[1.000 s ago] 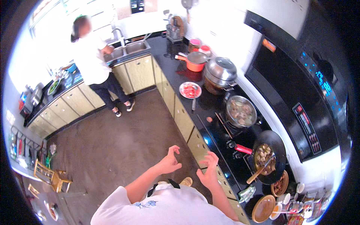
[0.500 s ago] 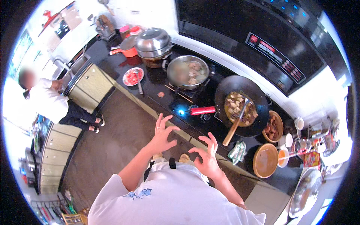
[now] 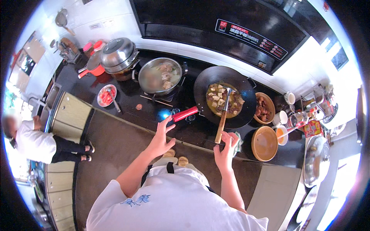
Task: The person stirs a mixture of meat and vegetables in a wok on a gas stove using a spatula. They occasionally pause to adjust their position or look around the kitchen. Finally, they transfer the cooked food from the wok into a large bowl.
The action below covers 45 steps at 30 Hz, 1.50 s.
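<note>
My left hand [image 3: 161, 140] is open, its fingers apart, and the fingertips come up to the end of the red wok handle [image 3: 185, 114]. My right hand [image 3: 226, 150] is at the butt of the wooden-handled spatula [image 3: 221, 129], thumb and fingers apart on either side of it; no closed grip shows. The spatula's metal end rests in a black wok [image 3: 204, 82], among pale chunks and darker pieces of food [image 3: 219, 102] in brownish liquid. A crumpled cloth or packet [image 3: 237, 144], pale green and white, lies partly hidden behind my right hand.
Left of the wok stands a steel pot [image 3: 160, 90] of meat in broth. Farther left are a lidded steamer [image 3: 117, 54], an orange pan [image 3: 95, 69] and a plate of red food [image 3: 105, 101]. Brown bowls [image 3: 264, 148] and cups stand right. A person [image 3: 34, 140] stands far left.
The view has turned, and the counter sits farther left in it. My left hand has reached up to the wok handle, and my right hand to the spatula's handle.
</note>
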### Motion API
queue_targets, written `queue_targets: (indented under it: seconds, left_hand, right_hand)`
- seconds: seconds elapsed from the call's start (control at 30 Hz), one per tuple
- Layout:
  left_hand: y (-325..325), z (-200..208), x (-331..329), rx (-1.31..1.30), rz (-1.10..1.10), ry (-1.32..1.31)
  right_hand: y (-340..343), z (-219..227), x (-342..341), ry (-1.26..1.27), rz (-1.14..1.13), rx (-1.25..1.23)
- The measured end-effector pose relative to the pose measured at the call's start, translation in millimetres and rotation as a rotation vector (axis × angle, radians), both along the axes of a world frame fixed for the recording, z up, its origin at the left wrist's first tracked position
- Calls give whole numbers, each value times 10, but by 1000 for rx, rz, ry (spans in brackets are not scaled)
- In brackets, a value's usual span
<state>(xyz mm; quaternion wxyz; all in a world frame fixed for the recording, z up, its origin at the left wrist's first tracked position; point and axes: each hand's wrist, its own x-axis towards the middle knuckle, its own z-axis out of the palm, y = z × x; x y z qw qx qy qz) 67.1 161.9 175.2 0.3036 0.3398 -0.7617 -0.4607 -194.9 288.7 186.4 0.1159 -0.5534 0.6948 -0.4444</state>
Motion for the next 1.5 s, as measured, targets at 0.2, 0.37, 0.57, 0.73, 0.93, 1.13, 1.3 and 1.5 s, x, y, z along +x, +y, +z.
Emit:
queue_targets:
  seconds: [0.2,0.37,0.57,0.73,0.93,1.13,1.3,1.5]
  left_hand:
    - [-381,27,10,-210,-72,-6]
    - [-663,-14,24,-213,-91,54]
    - [-897,-224,-61,-324,-175,-44]
    - [-960,-341,-224,-230,-278,-36]
    - [-1002,-492,-401,-181,-191,-3]
    - [-1031,-558,-461,-273,-163,23]
    - [-1036,-537,-468,-229,-166,16]
    - [-1006,-511,-458,-219,-143,1]
  right_hand:
    - [-179,-408,32,84,-250,155]
    - [-338,-587,-66,63,-324,325]
    - [-590,-191,-189,94,-441,482]
    - [-554,-212,-360,-22,-421,367]
    - [-220,381,8,157,-454,239]
    - [238,787,177,261,-457,296]
    - [342,821,281,225,-463,391]
    - [193,498,240,147,-405,354]
